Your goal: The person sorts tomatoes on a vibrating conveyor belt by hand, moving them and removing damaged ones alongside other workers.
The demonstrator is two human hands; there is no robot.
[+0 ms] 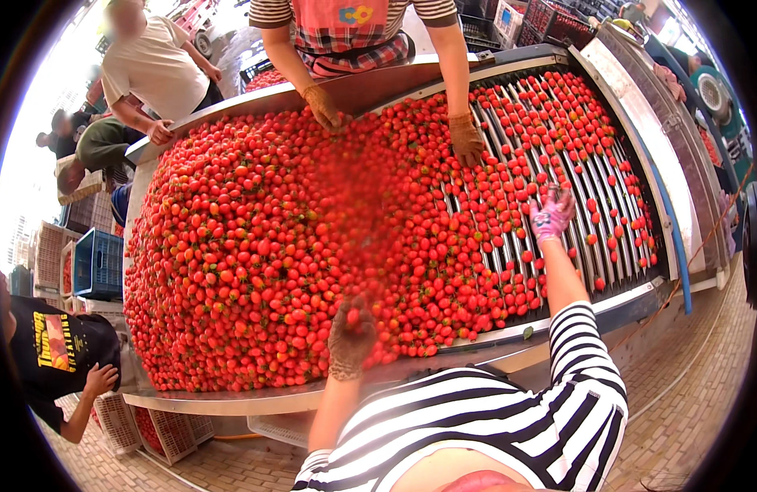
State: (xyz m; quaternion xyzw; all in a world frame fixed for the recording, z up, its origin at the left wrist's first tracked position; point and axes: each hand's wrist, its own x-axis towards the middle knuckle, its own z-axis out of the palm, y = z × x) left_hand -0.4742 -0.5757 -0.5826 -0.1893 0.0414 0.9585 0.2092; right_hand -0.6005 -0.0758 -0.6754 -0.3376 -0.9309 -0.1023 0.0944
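Small red cherry tomatoes (231, 254) fill the sorting table, heaped on the left and thinning out over the metal rollers (575, 221) on the right. My left hand (351, 338), in a stained brownish glove, is at the near edge of the heap. A tomato shows against its fingers, but blur hides whether they grip it. A smeared red streak of tomatoes runs from there up the middle. My right hand (552, 215), in a pink patterned glove with dirty fingertips, reaches over the rollers. Its fingers are apart among scattered tomatoes, and I see nothing held.
Across the table, a co-worker's brown-gloved hands (467, 139) touch the tomatoes. Another person (149, 74) rests a hand on the table's far left corner. A blue crate (98, 262) and pale crates stand left; a person in black (59, 361) is close by. Metal rims edge the table.
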